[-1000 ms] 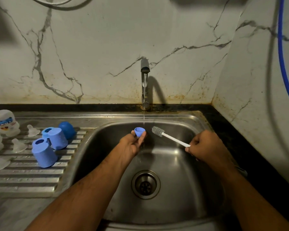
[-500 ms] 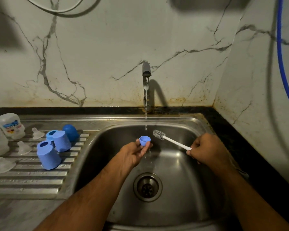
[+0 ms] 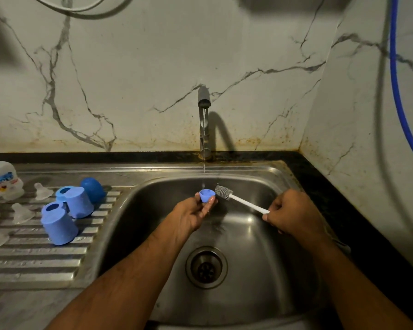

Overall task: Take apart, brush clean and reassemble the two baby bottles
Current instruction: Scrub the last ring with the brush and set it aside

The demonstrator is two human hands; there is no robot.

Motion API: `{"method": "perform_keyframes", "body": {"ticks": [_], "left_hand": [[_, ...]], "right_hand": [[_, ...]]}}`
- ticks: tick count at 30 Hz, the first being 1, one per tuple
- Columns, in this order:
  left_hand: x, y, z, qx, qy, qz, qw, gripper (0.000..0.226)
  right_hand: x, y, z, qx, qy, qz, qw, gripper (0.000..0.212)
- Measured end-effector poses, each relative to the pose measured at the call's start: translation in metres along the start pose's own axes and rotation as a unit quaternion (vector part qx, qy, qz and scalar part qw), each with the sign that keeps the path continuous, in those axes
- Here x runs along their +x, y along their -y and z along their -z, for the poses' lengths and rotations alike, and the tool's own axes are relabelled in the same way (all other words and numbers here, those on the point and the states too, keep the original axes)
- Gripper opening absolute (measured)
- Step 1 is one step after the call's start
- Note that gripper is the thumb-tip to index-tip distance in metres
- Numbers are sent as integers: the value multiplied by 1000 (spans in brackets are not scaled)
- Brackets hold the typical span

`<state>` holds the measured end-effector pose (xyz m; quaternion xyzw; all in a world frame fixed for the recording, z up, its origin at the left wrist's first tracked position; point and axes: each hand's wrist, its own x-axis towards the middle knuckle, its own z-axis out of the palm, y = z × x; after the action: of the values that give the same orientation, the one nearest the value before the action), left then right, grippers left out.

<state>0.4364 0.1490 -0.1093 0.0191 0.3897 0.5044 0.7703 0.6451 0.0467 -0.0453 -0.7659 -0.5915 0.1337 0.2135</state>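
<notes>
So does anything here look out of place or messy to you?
Mostly the wall: rusty brown stains speckle the marble around the tap base and into the corner. On the drainboard, one dark blue cap lies tipped on its side. Otherwise, nothing looks spilled or broken.

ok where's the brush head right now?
Head view, over the sink, centre: the brush head sits just right of the small blue cap, held by the right hand.

Sink basin point(image 3: 260, 246) open below; blue caps point(image 3: 67, 215) crowd the drainboard point(image 3: 34, 260)
</notes>
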Motion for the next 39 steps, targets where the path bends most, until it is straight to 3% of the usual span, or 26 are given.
{"method": "perform_keyframes", "body": {"ticks": [7, 11, 15, 20, 26, 33, 39], "left_hand": [[-6, -18, 10, -12, -16, -39, 999, 36], [-11, -19, 15, 38, -17, -64, 997, 17], [-17, -16, 12, 54, -13, -67, 996, 38], [-19, -9, 4, 58, 12, -47, 997, 42], [-18, -4, 5, 175, 31, -54, 983, 10], [-23, -8, 12, 272, 7, -116, 955, 45], [-19, -4, 8, 294, -29, -184, 937, 39]], "right_hand": [[1, 2, -3, -15, 5, -6, 1000, 15], [0, 3, -1, -13, 13, -10, 1000, 14], [-2, 6, 1, -13, 12, -17, 1000, 15], [-3, 7, 2, -8, 8, -19, 1000, 15], [-5, 7, 4, -10, 10, -8, 1000, 13], [-8, 12, 8, -10, 24, -26, 999, 11], [-7, 12, 7, -8, 27, -30, 999, 11]]}}
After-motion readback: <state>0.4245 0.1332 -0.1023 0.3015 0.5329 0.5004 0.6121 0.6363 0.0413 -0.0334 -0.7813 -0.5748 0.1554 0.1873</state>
